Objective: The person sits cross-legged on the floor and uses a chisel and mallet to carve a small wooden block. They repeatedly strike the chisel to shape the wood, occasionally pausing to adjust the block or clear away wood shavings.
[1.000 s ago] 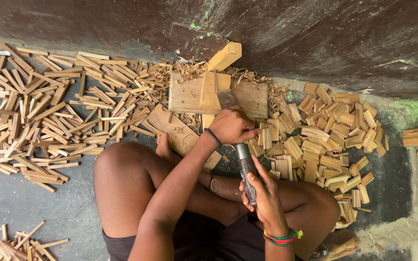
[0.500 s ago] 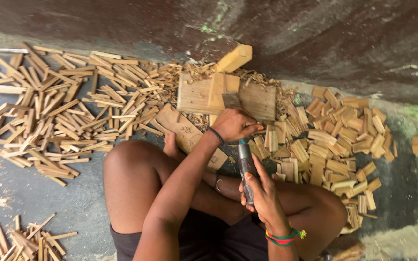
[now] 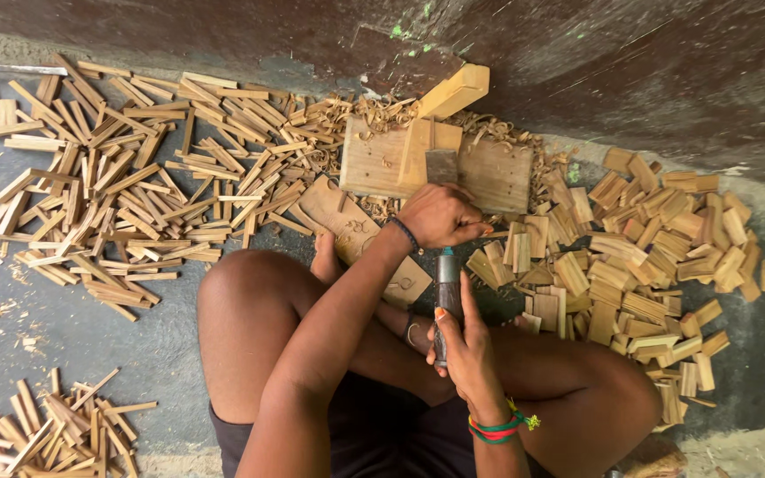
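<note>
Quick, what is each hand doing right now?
Left hand: closed in a fist in front of the wooden block; what it grips is hidden.
Right hand: wrapped around the dark handle of a tool.

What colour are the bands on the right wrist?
Red and green bands, with a small yellow-green tassel; head view shows them.

Grey concrete floor (image 3: 90, 332), dark stained wall (image 3: 630, 62) (green flecks).

We see a floor-level woodworking spot; cut wooden strips (image 3: 126, 204), curled shavings (image 3: 374, 115) and a wooden block (image 3: 374, 164) cover bare concrete.
</note>
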`<state>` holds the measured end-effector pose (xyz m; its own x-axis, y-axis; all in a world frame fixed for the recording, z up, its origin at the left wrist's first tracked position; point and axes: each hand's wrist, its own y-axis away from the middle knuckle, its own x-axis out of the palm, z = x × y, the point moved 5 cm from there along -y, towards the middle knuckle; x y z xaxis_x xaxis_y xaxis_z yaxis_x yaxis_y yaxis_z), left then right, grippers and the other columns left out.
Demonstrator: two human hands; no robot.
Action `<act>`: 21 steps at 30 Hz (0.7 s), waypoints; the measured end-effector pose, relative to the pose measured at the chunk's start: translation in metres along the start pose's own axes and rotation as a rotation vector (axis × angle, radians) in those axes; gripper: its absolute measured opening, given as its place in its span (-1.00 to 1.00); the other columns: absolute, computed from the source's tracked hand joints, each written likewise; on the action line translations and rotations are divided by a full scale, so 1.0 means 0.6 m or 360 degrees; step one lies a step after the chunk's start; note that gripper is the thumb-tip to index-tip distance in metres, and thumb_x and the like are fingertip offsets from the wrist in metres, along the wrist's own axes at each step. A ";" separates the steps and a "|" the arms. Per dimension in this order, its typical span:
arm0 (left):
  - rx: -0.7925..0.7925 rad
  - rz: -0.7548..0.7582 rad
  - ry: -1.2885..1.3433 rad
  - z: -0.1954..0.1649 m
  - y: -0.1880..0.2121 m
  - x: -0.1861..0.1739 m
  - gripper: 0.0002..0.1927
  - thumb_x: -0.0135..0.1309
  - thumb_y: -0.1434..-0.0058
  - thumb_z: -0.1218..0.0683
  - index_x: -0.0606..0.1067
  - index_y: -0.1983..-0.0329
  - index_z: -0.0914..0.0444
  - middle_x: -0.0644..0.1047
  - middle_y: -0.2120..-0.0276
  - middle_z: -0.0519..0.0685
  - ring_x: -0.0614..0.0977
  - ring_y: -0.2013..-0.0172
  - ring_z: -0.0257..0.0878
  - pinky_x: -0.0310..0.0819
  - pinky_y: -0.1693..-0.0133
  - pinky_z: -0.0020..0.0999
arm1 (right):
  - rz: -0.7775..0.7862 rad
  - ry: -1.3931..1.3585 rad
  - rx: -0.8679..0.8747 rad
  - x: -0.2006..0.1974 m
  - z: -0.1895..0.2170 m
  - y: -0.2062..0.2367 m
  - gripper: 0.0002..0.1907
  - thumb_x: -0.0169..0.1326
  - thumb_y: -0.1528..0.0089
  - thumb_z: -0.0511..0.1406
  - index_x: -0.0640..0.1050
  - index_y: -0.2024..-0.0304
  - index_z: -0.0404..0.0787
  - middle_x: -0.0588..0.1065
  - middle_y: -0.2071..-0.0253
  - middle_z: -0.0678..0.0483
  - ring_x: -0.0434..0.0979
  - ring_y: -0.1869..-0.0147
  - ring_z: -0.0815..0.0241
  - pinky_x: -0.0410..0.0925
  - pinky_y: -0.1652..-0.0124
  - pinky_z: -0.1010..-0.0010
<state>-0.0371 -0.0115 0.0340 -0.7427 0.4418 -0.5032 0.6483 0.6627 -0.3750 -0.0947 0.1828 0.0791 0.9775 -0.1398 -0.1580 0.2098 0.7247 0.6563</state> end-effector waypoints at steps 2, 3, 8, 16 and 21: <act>0.0083 -0.0073 -0.0001 -0.002 0.001 -0.006 -0.63 0.21 -0.20 -0.12 0.53 0.61 0.16 0.52 0.57 0.00 0.59 0.44 0.02 0.44 0.41 -0.05 | 0.0008 0.0004 -0.0001 0.004 0.001 -0.003 -0.19 -0.04 -0.31 -0.27 -0.04 -0.56 0.14 0.39 0.54 0.07 0.36 0.67 0.32 0.20 0.74 0.52; 0.0047 -0.0032 -0.0012 0.001 0.000 -0.005 -0.61 0.21 -0.20 -0.12 0.51 0.63 0.18 0.51 0.58 0.00 0.59 0.45 0.02 0.42 0.42 -0.04 | 0.0010 -0.0004 -0.0016 0.006 0.003 -0.004 -0.19 -0.04 -0.31 -0.27 -0.04 -0.56 0.13 0.39 0.53 0.07 0.36 0.67 0.32 0.19 0.74 0.52; -0.0008 0.0072 -0.0061 0.021 -0.022 -0.014 -0.53 0.21 -0.22 -0.13 0.41 0.68 0.20 0.46 0.62 0.01 0.56 0.49 0.02 0.38 0.45 -0.02 | -0.0010 -0.0030 -0.0037 0.019 0.023 -0.023 -0.20 -0.04 -0.32 -0.27 -0.05 -0.56 0.08 0.36 0.53 0.09 0.29 0.68 0.34 0.15 0.75 0.52; 0.0039 0.0088 -0.0084 0.041 -0.035 -0.024 -0.52 0.21 -0.21 -0.12 0.39 0.68 0.23 0.47 0.62 0.03 0.56 0.49 0.03 0.40 0.41 -0.05 | -0.0049 -0.0026 0.0033 0.031 0.028 -0.049 -0.20 -0.05 -0.32 -0.27 -0.05 -0.55 0.14 0.37 0.52 0.09 0.31 0.67 0.32 0.17 0.73 0.51; 0.0032 0.0145 -0.0153 0.055 -0.049 -0.031 -0.54 0.22 -0.20 -0.11 0.43 0.68 0.24 0.52 0.59 0.04 0.59 0.46 0.05 0.44 0.39 -0.05 | -0.0108 -0.0005 -0.0021 0.042 0.028 -0.075 -0.22 -0.05 -0.32 -0.27 0.00 -0.54 0.18 0.38 0.52 0.08 0.31 0.69 0.30 0.17 0.74 0.48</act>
<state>-0.0368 -0.0594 0.0288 -0.6620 0.4389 -0.6075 0.7160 0.6099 -0.3395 -0.0793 0.1354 0.0577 0.9611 -0.1911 -0.1995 0.2753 0.7223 0.6344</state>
